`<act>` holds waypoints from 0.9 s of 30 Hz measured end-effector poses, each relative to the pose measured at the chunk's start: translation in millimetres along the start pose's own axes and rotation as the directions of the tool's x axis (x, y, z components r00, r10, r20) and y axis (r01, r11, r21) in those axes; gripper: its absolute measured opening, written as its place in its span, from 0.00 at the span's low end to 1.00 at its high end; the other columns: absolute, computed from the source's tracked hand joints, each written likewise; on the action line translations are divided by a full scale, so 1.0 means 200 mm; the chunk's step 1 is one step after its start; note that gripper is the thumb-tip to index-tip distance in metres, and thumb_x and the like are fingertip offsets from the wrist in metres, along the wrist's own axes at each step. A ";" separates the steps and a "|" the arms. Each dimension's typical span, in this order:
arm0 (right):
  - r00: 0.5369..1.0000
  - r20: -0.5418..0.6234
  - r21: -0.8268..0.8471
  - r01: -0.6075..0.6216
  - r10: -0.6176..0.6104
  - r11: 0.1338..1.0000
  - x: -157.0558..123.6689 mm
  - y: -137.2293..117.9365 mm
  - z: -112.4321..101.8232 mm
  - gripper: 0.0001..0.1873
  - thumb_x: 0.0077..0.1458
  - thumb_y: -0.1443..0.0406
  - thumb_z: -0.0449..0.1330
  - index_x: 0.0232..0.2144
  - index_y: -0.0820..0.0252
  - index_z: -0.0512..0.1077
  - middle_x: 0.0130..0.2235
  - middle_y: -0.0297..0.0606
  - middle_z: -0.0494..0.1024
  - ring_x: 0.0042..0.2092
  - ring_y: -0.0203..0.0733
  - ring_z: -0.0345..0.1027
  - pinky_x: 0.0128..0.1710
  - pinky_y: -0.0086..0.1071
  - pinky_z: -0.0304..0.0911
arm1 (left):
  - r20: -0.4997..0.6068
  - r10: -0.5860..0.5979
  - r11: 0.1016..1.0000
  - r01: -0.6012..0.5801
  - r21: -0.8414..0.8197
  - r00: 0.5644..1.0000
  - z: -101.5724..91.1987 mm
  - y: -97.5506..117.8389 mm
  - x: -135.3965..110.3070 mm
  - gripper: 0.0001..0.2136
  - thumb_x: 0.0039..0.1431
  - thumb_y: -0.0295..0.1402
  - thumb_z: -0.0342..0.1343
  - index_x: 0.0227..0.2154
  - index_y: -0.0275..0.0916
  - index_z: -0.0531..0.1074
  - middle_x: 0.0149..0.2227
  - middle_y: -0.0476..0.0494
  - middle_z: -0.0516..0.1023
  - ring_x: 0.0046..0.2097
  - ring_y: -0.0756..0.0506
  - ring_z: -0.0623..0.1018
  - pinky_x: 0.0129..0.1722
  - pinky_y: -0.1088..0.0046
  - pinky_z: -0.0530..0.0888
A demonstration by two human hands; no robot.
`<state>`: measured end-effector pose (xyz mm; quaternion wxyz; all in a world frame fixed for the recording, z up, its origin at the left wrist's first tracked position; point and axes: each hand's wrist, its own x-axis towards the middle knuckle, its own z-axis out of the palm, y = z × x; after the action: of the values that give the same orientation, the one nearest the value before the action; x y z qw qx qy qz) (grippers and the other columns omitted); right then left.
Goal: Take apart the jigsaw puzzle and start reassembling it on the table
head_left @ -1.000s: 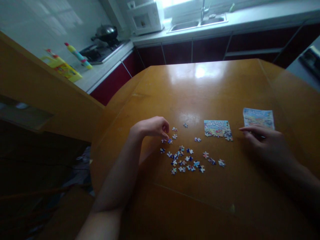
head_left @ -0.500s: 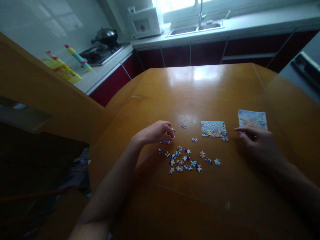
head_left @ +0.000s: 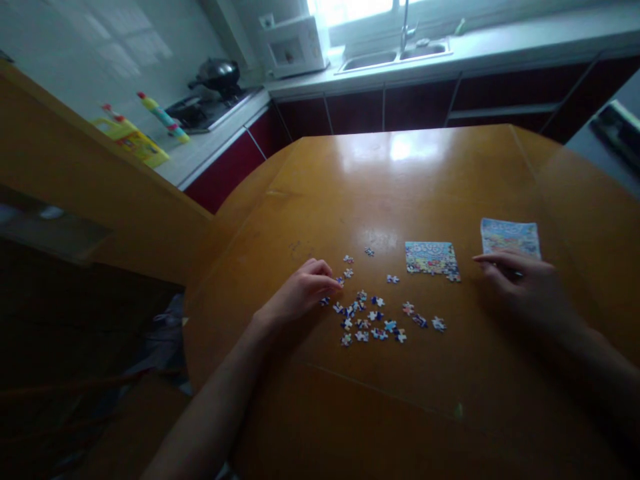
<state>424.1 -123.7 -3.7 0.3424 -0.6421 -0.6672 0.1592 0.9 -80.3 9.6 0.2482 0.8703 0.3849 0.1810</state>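
Observation:
Several loose puzzle pieces (head_left: 373,317) lie scattered on the wooden table (head_left: 400,180). My left hand (head_left: 300,293) rests low at the left edge of the scatter, fingers pressed together with their tips on a small puzzle piece (head_left: 341,282). A partly assembled puzzle block (head_left: 430,257) sits to the right of the loose pieces. My right hand (head_left: 520,287) lies flat on the table just right of that block, index finger stretched out to the left, with nothing seen in it. A printed picture card (head_left: 510,237) lies just beyond its fingers.
Behind the table runs a kitchen counter with a sink (head_left: 395,50), a white microwave (head_left: 295,47), and a stove with a dark pot (head_left: 217,70). Yellow bottles (head_left: 130,137) stand on the left counter. A wooden partition (head_left: 100,193) rises at left.
My left hand has dropped from a raised wrist to lie low on the table, its fingertips sliding down to the left edge of the pieces. My right hand has stayed in place.

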 end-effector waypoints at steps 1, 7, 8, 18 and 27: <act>1.000 -0.001 0.001 0.002 -0.002 1.000 0.00 0.00 0.00 0.10 0.58 0.61 0.58 0.36 0.59 0.78 0.42 0.44 0.81 0.42 0.48 0.73 0.39 0.38 0.65 | 0.009 0.025 1.000 -0.025 0.000 1.000 0.00 0.01 0.00 0.07 0.64 0.34 0.58 0.36 0.43 0.81 0.37 0.43 0.74 0.40 0.47 0.71 0.41 0.70 0.71; 1.000 -0.018 0.000 0.008 -0.008 1.000 0.00 0.02 0.00 0.11 0.58 0.60 0.58 0.35 0.58 0.78 0.42 0.43 0.81 0.41 0.48 0.74 0.39 0.38 0.66 | 0.113 0.196 0.980 -0.190 -0.064 0.974 0.02 0.11 0.04 0.10 0.67 0.27 0.53 0.40 0.45 0.79 0.43 0.44 0.79 0.46 0.45 0.71 0.48 0.67 0.71; 1.000 -0.020 0.003 0.012 -0.012 1.000 0.00 0.02 0.00 0.11 0.58 0.60 0.58 0.35 0.58 0.78 0.42 0.43 0.81 0.42 0.48 0.74 0.39 0.38 0.66 | 0.124 0.210 0.977 -0.203 -0.064 0.970 0.03 0.12 0.04 0.10 0.67 0.26 0.53 0.41 0.45 0.79 0.43 0.44 0.79 0.47 0.45 0.71 0.49 0.66 0.71; 1.000 -0.005 0.009 0.014 -0.014 1.000 0.00 0.02 0.00 0.11 0.58 0.60 0.58 0.36 0.58 0.79 0.43 0.43 0.81 0.43 0.48 0.74 0.41 0.38 0.66 | 0.209 0.236 0.958 -0.263 0.116 0.949 0.06 0.14 0.05 0.14 0.67 0.26 0.51 0.49 0.47 0.77 0.46 0.44 0.79 0.48 0.44 0.69 0.50 0.65 0.70; 0.999 -0.012 -0.004 0.045 -0.045 0.999 0.00 0.00 0.00 0.11 0.59 0.61 0.58 0.35 0.59 0.78 0.41 0.44 0.81 0.41 0.46 0.74 0.39 0.36 0.65 | 0.102 0.211 0.957 -0.227 0.180 0.972 0.11 0.12 0.07 0.09 0.68 0.29 0.52 0.40 0.41 0.78 0.39 0.43 0.78 0.42 0.46 0.72 0.44 0.69 0.71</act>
<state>425.1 -123.1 -3.8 0.3489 -0.6284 -0.6797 0.1463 34.4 -90.6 6.3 0.1579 0.9340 0.2913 0.1337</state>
